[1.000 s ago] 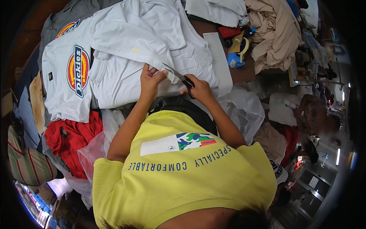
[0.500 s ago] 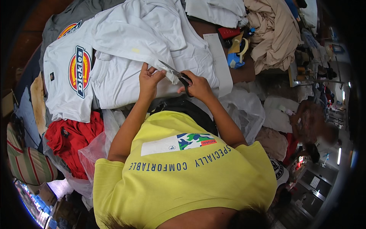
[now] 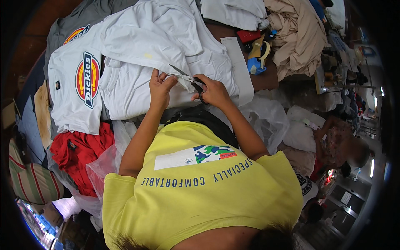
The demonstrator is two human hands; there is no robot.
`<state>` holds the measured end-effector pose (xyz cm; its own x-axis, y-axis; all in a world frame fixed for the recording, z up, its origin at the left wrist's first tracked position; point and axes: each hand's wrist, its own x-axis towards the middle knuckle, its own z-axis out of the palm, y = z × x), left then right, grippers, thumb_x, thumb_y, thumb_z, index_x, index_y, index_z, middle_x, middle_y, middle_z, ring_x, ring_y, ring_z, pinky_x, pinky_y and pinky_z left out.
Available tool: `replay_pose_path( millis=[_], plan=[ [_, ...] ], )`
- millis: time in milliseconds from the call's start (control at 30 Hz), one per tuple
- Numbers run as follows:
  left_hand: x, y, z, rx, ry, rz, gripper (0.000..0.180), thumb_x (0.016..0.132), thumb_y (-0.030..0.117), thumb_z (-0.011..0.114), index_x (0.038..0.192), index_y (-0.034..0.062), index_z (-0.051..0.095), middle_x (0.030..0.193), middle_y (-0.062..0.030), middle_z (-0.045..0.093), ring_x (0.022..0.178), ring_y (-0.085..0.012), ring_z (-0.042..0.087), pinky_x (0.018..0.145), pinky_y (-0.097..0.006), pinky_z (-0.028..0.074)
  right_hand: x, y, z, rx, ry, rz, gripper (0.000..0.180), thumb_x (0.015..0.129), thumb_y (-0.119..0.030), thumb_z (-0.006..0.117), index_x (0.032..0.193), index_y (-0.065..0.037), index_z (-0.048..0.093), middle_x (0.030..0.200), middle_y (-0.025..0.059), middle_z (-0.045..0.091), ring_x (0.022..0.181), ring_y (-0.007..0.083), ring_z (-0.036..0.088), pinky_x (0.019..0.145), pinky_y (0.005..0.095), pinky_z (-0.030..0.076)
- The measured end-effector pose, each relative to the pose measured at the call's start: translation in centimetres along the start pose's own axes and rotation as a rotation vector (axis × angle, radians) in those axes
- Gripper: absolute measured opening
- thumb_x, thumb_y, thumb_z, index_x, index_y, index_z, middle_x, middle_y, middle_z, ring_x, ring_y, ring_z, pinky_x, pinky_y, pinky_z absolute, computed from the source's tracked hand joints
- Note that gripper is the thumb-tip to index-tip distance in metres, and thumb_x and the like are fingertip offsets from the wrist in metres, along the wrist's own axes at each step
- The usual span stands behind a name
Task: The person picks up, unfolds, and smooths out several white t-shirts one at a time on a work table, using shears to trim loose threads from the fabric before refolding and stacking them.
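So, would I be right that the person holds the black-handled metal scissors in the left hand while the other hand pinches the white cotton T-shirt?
Not quite: the head view shows the black-handled metal scissors in the right hand, blades open. The left hand is the one pinching the white cotton T-shirt.

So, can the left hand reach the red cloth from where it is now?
Probably yes. The left hand rests on the white shirt; the red cloth lies uncovered beside that forearm, nothing between.

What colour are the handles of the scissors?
Black, on the scissors in the right hand; seen in the head view.
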<state>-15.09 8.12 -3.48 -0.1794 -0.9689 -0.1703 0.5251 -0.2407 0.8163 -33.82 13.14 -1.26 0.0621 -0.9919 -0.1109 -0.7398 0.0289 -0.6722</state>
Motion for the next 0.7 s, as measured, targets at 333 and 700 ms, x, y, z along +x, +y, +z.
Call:
replay_pose_path(
  millis=[333,700],
  plan=[
    [0.3,-0.4,-0.3,0.021,-0.006,-0.048,0.060,0.076,-0.005,0.063,0.129,0.0081,0.037,0.101,-0.0067,0.061,0.085,-0.0140,0.061,0.075,-0.028,0.051,-0.8,2.8,1.6,0.079,0.075,-0.034,0.055,0.063,-0.031,0.079,0.110,-0.012,0.056,0.076,0.0174,0.063,0.071,0.0356,0.062,0.058,0.0390,0.046],
    [2.5,-0.6,-5.8,-0.267,0.248,-0.202,0.031,0.086,0.016,0.060,0.113,0.0076,0.048,0.100,-0.0032,0.059,0.094,-0.0171,0.057,0.086,-0.034,0.045,-1.4,13.1,-5.9,-0.188,0.412,0.422,0.048,0.087,-0.010,0.050,0.132,-0.007,0.033,0.090,0.0251,0.062,0.081,0.0382,0.062,0.066,0.0468,0.048]
  ],
)
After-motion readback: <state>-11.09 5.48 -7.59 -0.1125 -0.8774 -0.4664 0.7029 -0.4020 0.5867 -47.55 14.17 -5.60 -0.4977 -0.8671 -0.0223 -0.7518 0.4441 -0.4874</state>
